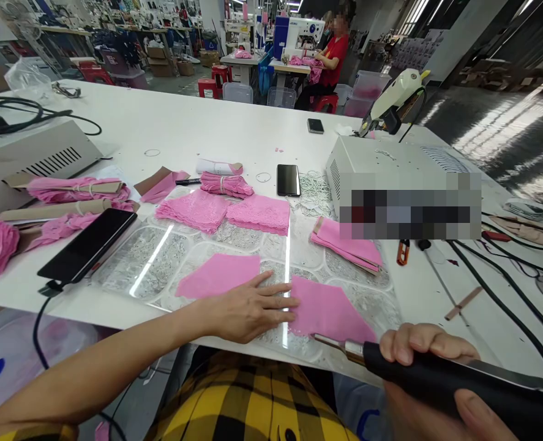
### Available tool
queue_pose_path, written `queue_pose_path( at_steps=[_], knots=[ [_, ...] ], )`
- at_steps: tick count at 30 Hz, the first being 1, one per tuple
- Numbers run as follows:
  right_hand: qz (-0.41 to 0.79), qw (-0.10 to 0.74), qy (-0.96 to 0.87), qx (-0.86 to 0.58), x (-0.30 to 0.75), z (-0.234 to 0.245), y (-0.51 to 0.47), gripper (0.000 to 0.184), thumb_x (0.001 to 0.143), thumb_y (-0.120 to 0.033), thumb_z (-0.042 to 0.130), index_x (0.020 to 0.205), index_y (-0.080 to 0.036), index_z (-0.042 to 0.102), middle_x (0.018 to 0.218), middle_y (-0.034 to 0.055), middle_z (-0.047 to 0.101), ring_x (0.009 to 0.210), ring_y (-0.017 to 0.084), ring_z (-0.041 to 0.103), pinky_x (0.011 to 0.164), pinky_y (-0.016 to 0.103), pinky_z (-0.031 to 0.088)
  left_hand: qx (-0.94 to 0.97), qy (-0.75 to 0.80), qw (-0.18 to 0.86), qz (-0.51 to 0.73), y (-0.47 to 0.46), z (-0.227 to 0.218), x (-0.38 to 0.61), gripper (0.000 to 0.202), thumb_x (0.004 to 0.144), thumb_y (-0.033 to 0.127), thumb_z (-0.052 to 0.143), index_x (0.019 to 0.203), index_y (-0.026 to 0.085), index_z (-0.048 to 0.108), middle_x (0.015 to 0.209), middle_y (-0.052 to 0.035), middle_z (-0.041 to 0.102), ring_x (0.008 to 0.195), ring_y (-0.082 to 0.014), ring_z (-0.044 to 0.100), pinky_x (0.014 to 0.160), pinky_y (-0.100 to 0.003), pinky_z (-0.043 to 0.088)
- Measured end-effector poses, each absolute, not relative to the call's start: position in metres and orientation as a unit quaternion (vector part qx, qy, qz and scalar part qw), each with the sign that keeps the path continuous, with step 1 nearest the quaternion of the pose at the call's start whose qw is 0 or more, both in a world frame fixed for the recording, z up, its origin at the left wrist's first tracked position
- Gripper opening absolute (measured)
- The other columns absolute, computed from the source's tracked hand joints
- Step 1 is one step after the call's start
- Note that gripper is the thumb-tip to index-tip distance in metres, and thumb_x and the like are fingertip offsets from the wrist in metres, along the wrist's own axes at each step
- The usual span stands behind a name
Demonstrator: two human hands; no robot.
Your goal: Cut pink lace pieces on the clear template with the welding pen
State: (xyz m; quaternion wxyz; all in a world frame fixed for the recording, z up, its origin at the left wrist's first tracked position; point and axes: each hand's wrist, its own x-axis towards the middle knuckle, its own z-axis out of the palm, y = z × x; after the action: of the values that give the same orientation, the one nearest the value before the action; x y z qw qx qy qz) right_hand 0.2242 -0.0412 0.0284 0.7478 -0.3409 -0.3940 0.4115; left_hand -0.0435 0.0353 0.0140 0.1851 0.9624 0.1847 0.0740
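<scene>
My left hand (248, 306) lies palm down with fingers spread, its fingertips at the left edge of a flat pink fabric piece (329, 309). Another pink piece (225, 274) lies flat just behind that hand. In my right hand (430, 352) is a black-handled tool with a metal tip (418, 370), its fingers wrapped round the handle. The tip points left, close to the front edge of the right-hand piece; whether it touches is unclear. Beneath the fabric is a clear, patterned mat (161, 263). Farther back sit two pink lacy stacks (198, 210) (259, 214).
A folded pink bundle (347, 245) lies right of the mat, before a vented metal box (400, 162). At left are a large phone (87, 245) and tied pink bundles (78, 190). Cables (505, 300) cross the right side. A person in red (335, 58) sits sewing beyond the table.
</scene>
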Motion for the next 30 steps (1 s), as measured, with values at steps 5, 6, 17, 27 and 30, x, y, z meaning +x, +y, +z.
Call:
queue_pose_path(
  at_steps=[5,6,17,27,30],
  knots=[
    [0.425,0.736,-0.406,-0.336,0.218,0.033,-0.038,0.022,0.068,-0.035,0.058,0.084,-0.019,0.059,0.077,0.0016,0.048,0.06,0.013,0.049,0.051,0.032,0.044,0.965,0.177,0.179,0.079,0.034,0.013,-0.044,0.036,0.101,0.026,0.038,0.132,0.021,0.054,0.146,-0.0037,0.047,0.143,-0.0235,0.029,0.12,-0.048,0.003],
    [0.424,0.737,-0.407,-0.334,0.216,0.034,-0.037,0.022,0.068,-0.035,0.058,0.084,-0.019,0.059,0.077,0.0015,0.048,0.06,0.013,0.049,0.051,0.032,0.044,0.965,0.178,0.178,0.076,0.034,0.013,-0.044,0.036,0.101,0.027,0.038,0.133,0.021,0.053,0.146,-0.0036,0.046,0.143,-0.0237,0.029,0.12,-0.049,0.003],
    [0.451,0.715,-0.439,-0.304,0.198,0.036,-0.034,0.021,0.074,-0.033,0.055,0.089,-0.02,0.058,0.08,0.0016,0.049,0.063,0.014,0.052,0.055,0.033,0.045,0.965,0.18,0.172,0.081,0.032,0.009,-0.044,0.037,0.102,0.031,0.039,0.135,0.022,0.051,0.148,-0.0028,0.044,0.145,-0.0222,0.025,0.12,-0.048,0.0],
    [0.457,0.7,-0.447,-0.317,0.19,0.037,-0.036,0.019,0.076,-0.032,0.054,0.091,-0.02,0.057,0.082,0.0011,0.05,0.067,0.014,0.053,0.062,0.035,0.047,0.966,0.176,0.154,0.109,0.031,0.005,-0.044,0.035,0.1,0.031,0.043,0.133,0.022,0.053,0.146,-0.0036,0.047,0.143,-0.0229,0.029,0.12,-0.048,0.003],
    [0.459,0.699,-0.446,-0.319,0.188,0.039,-0.035,0.019,0.076,-0.032,0.054,0.091,-0.021,0.057,0.082,0.0015,0.05,0.066,0.015,0.053,0.061,0.035,0.047,0.966,0.174,0.15,0.117,0.031,0.005,-0.044,0.035,0.1,0.03,0.044,0.132,0.021,0.054,0.144,-0.0046,0.049,0.143,-0.0238,0.03,0.12,-0.049,0.004]
  ],
)
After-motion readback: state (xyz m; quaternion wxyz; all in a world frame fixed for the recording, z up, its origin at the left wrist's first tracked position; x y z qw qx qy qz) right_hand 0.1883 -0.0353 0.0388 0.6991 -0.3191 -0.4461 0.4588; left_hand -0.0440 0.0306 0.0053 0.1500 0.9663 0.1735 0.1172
